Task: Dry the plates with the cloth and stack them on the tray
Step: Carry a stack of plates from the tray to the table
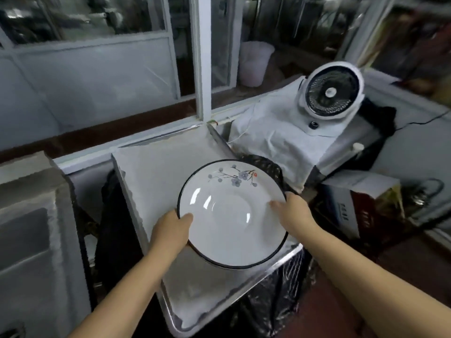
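White fan (330, 92) is sitting on a white cloth-draped surface (275, 140) at the back right, facing the camera, well apart from the plate. Cardboard box (361, 203) is standing just right of the tray, below the fan. Window frame (202, 57) is running across the back. A dark patterned object (266, 164) is peeking out right behind the plate's far rim; cannot tell what it is. Nothing is sitting between the hands and the plate.

Metal tray (185, 323), lined with white fabric, is lying on the bench under the plate. White plate (229, 225) with black rim and blue blossom print is being held over the tray, tilted toward the camera. Cannot tell if its near edge is touching the liner.

Left hand (170, 230) is gripping the plate's left rim, thumb curled over onto the inner face. Right hand (292, 211) is gripping the right rim, thumb lying on the inner face, fingers hidden behind the edge.
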